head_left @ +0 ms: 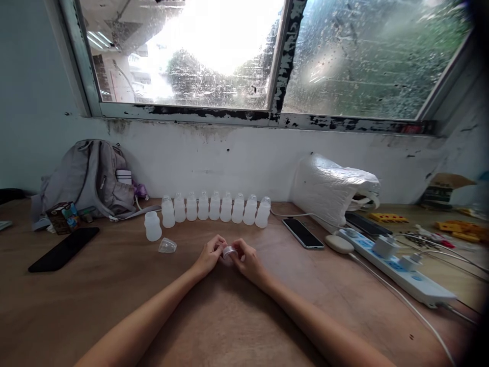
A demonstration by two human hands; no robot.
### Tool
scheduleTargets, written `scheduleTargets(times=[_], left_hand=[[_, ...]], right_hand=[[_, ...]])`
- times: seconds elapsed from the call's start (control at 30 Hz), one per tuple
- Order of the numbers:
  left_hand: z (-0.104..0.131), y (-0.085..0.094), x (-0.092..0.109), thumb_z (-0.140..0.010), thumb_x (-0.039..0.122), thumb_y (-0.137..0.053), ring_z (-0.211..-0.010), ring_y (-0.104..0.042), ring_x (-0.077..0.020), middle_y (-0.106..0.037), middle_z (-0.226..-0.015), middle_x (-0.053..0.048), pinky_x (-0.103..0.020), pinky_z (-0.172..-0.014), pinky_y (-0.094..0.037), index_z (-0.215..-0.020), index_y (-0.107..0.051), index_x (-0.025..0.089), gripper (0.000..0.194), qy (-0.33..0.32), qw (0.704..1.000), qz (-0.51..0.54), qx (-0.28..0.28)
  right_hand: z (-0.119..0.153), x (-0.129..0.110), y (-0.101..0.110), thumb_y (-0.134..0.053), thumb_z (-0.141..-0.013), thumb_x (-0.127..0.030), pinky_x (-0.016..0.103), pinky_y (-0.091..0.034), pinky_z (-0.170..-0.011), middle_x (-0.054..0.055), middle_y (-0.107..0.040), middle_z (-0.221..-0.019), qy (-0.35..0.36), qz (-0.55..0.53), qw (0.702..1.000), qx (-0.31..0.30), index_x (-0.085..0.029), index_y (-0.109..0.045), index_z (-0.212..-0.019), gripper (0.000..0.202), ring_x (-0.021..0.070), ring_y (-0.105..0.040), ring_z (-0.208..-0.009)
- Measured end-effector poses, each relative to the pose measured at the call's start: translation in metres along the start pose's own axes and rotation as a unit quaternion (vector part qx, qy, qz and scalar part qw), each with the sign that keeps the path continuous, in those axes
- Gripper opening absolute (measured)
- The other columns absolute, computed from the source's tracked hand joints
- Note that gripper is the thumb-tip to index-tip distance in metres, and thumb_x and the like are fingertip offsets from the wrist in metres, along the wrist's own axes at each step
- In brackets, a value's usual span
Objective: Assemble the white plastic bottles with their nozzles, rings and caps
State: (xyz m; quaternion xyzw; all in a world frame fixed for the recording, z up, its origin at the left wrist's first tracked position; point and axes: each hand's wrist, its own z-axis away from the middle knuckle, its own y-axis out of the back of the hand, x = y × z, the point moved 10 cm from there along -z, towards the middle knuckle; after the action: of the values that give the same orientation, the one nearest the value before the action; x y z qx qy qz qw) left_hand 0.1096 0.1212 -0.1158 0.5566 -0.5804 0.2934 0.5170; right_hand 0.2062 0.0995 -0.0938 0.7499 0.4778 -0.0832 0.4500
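Both my hands meet near the middle of the table. Between them is a small, whitish, see-through bottle ring [229, 251]. My left hand [210, 255] pinches it from the left, and the fingers of my right hand [249, 259] close on its right side. What lies inside the ring is too small to make out. To the left, a milky baby bottle [153, 227] stands upright with no cap on it. A clear dome cap [167, 245] lies tipped over beside that bottle. Behind my hands, several capped baby bottles [215, 206] stand in a curved row.
On the left are a grey backpack [87, 178], a small carton [63, 218] and a black phone [64, 248]. On the right lie another phone [303, 233], a white round puck [339, 243], a power strip [397, 267] with cables and a silver padded bag [332, 188].
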Motion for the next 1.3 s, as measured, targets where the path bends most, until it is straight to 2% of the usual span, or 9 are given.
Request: scheduleTargets(times=[0.1, 0.2, 0.3, 0.4, 0.57, 0.73, 0.9, 1.13, 1.3], left_hand=[[0.002, -0.004, -0.002, -0.082, 0.033, -0.035, -0.05, -0.049, -0.0089, -0.051, -0.062, 0.002, -0.018, -0.045, -0.038, -0.09, -0.049, 0.017, 0.023, 0.013, 1.0, 0.021, 0.014], [0.005, -0.012, 0.001, -0.079, 0.022, -0.033, -0.052, -0.052, -0.0099, -0.057, -0.07, 0.0, -0.018, -0.043, -0.038, -0.102, -0.05, 0.018, 0.029, 0.019, 1.0, 0.015, -0.003], [0.008, -0.02, 0.008, -0.071, 0.011, -0.036, -0.049, -0.052, -0.0083, -0.062, -0.079, -0.001, -0.021, -0.053, -0.043, -0.106, -0.052, 0.02, 0.039, 0.008, 0.999, -0.03, -0.024], [0.011, -0.024, 0.009, -0.066, 0.008, -0.04, -0.051, -0.054, -0.0081, -0.063, -0.09, -0.002, -0.024, -0.063, -0.045, -0.112, -0.047, 0.021, 0.048, 0.004, 0.997, -0.072, -0.024], [0.01, -0.027, 0.0, -0.062, 0.008, -0.044, -0.051, -0.055, -0.0093, -0.064, -0.09, -0.002, -0.023, -0.06, -0.045, -0.113, -0.045, 0.021, 0.052, 0.006, 0.993, -0.117, -0.026], [0.006, -0.026, -0.006, -0.059, 0.004, -0.041, -0.045, -0.055, -0.0069, -0.064, -0.091, -0.002, -0.021, -0.056, -0.047, -0.11, -0.045, 0.021, 0.054, 0.032, 0.994, -0.1, -0.033], [0.012, -0.02, 0.002, -0.064, 0.007, -0.042, -0.046, -0.055, -0.0066, -0.063, -0.094, -0.004, -0.017, -0.046, -0.045, -0.108, -0.047, 0.022, 0.047, 0.026, 0.994, -0.102, -0.022], [0.027, -0.013, 0.03, -0.073, 0.013, -0.044, -0.05, -0.054, -0.0078, -0.063, -0.092, -0.002, -0.021, -0.057, -0.047, -0.106, -0.05, 0.023, 0.035, -0.07, 0.986, -0.15, 0.011], [0.02, 0.012, 0.011, -0.078, 0.017, -0.039, -0.047, -0.052, -0.0075, -0.062, -0.079, 0.0, -0.021, -0.055, -0.044, -0.103, -0.051, 0.021, 0.028, -0.003, 0.995, -0.065, 0.078]], right_hand=[[-0.002, 0.009, 0.004, -0.048, -0.067, -0.014, 0.02, -0.036, -0.052, -0.002, -0.048, -0.062, -0.032, 0.014, 0.999, 0.017, -0.019, -0.043, -0.073, 0.009, 0.0105, -0.044, -0.054], [-0.004, 0.019, 0.011, -0.049, -0.066, -0.016, 0.02, -0.034, -0.051, -0.004, -0.046, -0.058, -0.073, 0.021, 0.996, 0.04, -0.019, -0.042, -0.068, 0.007, 0.0101, -0.042, -0.051], [-0.006, 0.027, 0.017, -0.049, -0.065, -0.019, 0.02, -0.032, -0.05, -0.004, -0.045, -0.056, -0.107, 0.019, 0.993, 0.054, -0.019, -0.043, -0.066, 0.007, 0.01, -0.042, -0.051], [-0.007, 0.036, 0.016, -0.049, -0.064, -0.02, 0.02, -0.03, -0.049, -0.005, -0.043, -0.054, -0.135, 0.03, 0.989, 0.053, -0.019, -0.042, -0.064, 0.007, 0.0098, -0.041, -0.05], [-0.01, 0.05, 0.007, -0.049, -0.059, -0.016, 0.019, -0.027, -0.047, -0.006, -0.043, -0.053, -0.153, 0.049, 0.986, 0.049, -0.02, -0.044, -0.064, 0.008, 0.0094, -0.04, -0.05], [-0.014, 0.059, 0.001, -0.049, -0.057, -0.015, 0.019, -0.026, -0.046, -0.006, -0.046, -0.054, -0.158, 0.055, 0.984, 0.057, -0.02, -0.046, -0.065, 0.01, 0.0097, -0.041, -0.05], [-0.011, 0.047, 0.003, -0.047, -0.058, -0.012, 0.019, -0.03, -0.049, -0.005, -0.046, -0.056, -0.126, 0.044, 0.989, 0.062, -0.02, -0.046, -0.067, 0.012, 0.0103, -0.043, -0.052], [-0.007, 0.015, 0.006, -0.046, -0.062, -0.011, 0.019, -0.035, -0.051, -0.004, -0.049, -0.063, -0.068, 0.001, 0.996, 0.057, -0.019, -0.046, -0.071, 0.012, 0.0088, -0.044, -0.051], [-0.006, -0.005, -0.004, -0.048, -0.072, -0.02, 0.02, -0.039, -0.051, 0.0, -0.056, -0.072, -0.048, -0.075, 0.996, 0.005, -0.017, -0.051, -0.089, 0.018, 0.0089, -0.049, -0.052]])
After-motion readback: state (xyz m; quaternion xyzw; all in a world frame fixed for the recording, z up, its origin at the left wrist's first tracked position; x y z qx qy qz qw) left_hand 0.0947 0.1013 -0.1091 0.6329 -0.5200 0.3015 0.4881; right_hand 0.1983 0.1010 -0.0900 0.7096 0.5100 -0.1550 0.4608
